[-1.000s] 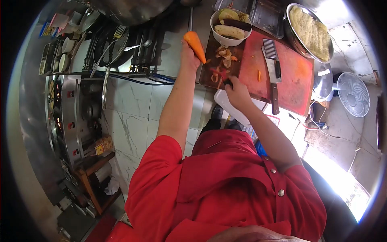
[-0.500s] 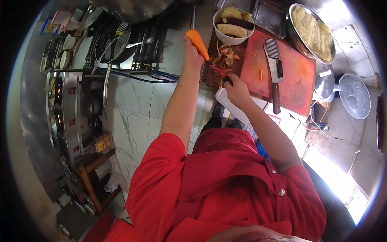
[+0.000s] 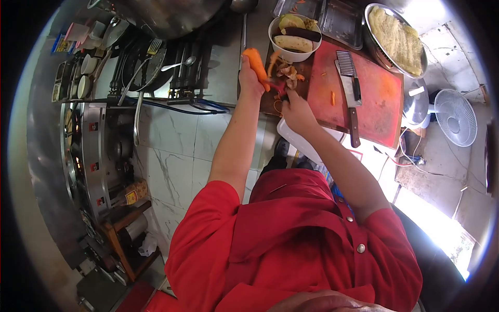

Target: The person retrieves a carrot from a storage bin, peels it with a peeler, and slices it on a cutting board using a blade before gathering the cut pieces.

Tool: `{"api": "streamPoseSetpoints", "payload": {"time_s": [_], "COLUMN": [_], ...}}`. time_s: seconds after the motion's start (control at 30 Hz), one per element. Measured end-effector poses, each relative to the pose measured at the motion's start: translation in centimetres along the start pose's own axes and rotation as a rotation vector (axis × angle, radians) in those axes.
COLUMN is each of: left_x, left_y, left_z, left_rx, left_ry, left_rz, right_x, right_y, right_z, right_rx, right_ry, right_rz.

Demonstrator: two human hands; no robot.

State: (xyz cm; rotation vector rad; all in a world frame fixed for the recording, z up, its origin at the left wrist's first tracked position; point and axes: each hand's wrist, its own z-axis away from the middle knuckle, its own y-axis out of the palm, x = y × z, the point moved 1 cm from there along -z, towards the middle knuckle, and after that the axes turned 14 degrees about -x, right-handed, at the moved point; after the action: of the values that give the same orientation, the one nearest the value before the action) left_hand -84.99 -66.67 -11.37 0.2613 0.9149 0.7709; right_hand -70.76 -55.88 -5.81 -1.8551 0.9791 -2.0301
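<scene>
An orange carrot (image 3: 255,65) is gripped in my left hand (image 3: 250,83), its narrow end pointing down and right over the worktop. My right hand (image 3: 298,110) is closed round a peeler with a red head (image 3: 277,89), slightly blurred, close to the carrot's narrow end. Whether the blade touches the carrot I cannot tell. Vegetable peelings (image 3: 288,73) lie in a heap just beyond the peeler. Behind them stands a white bowl (image 3: 295,55) holding a dark, eggplant-like vegetable, a pale peeled one and some other pieces.
On the red cutting board (image 3: 378,99) rest a knife (image 3: 353,125), a wavy-bladed cutter (image 3: 345,65) and a carrot bit. A metal bowl (image 3: 382,57) of pale yellowish food stands behind at right. A white plastic container (image 3: 306,143) sits below my right hand. Stove and pan (image 3: 143,73) are left.
My right hand has moved up and left, bringing the peeler to the carrot's narrow end. A strip of orange peel now shows beside the carrot. The view has shifted slightly.
</scene>
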Motion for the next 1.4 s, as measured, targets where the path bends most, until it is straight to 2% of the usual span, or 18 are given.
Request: {"api": "streamPoseSetpoints", "payload": {"time_s": [0.07, 0.17, 0.3, 0.4, 0.5, 0.6, 0.67, 0.7, 0.77, 0.87, 0.93, 1.0, 1.03, 1.1, 1.2, 1.3, 1.37, 1.4], "left_x": [0.5, 0.5, 1.1, 1.4, 1.5, 0.8, 0.2, -0.1, -0.5, -0.1, 0.6, 1.2, 1.5, 1.4, 1.0, 0.2, 0.2, 0.3], "left_y": [-0.9, -1.4, -1.2, -0.4, -0.1, -0.2, -0.6, -1.2, -1.3, -1.0, -0.8, -0.3, 0.0, 0.5, 0.3, 0.2, -0.5, -0.6], "left_z": [-1.6, -1.0, 0.3, 1.4, 0.0, -1.9, -2.5, -2.4, -2.0, -0.1, 1.0, 1.6, 1.8, 1.2, -0.3, -0.7, -1.8, -2.4], "left_rx": [-0.009, -0.016, 0.025, 0.085, 0.111, -0.002, -0.064, -0.069, 0.121, 0.030, 0.078, 0.118, 0.105, 0.096, 0.019, -0.088, 0.053, 0.059], "left_ry": [-0.011, -0.060, -0.068, -0.017, 0.011, 0.127, -0.022, -0.019, -0.093, -0.063, -0.069, -0.071, -0.060, -0.045, 0.009, -0.014, -0.148, -0.146], "left_rz": [-0.056, -0.122, -0.199, -0.191, -0.136, -0.092, -0.046, -0.042, -0.024, -0.184, -0.173, -0.156, -0.124, -0.087, -0.062, -0.089, 0.038, 0.038], "right_x": [-1.5, -1.3, 2.0, 2.6, 2.0, 0.5, -1.5, -2.4, -1.7, 2.0, 3.1, 3.7, 3.2, 1.9, 1.7, -2.2, -1.8, -1.7], "right_y": [-0.8, -1.8, -2.3, -0.8, -0.2, -1.1, -1.3, -1.3, -1.9, -3.1, -2.6, -1.8, -1.1, 0.5, -1.1, -1.7, -2.2, -2.4], "right_z": [1.5, 1.1, -3.8, -7.1, -4.6, 0.1, 2.5, 3.2, 2.2, -1.7, -4.7, -6.4, -5.9, -4.1, 0.3, 2.4, 1.9, 0.7], "right_rx": [-0.001, 0.022, -0.123, -0.073, -0.153, 0.060, 0.101, 0.058, 0.009, -0.075, -0.104, -0.059, -0.061, -0.073, 0.061, 0.075, 0.047, 0.004], "right_ry": [0.021, 0.171, -0.020, -0.026, -0.145, 0.003, 0.017, 0.080, 0.132, 0.060, 0.035, -0.193, -0.191, -0.013, 0.019, 0.104, 0.138, 0.115], "right_rz": [-0.043, 0.005, -0.005, 0.096, 0.107, 0.021, -0.016, -0.013, -0.010, -0.029, -0.057, 0.178, 0.176, 0.098, 0.058, 0.023, 0.050, 0.043]}}
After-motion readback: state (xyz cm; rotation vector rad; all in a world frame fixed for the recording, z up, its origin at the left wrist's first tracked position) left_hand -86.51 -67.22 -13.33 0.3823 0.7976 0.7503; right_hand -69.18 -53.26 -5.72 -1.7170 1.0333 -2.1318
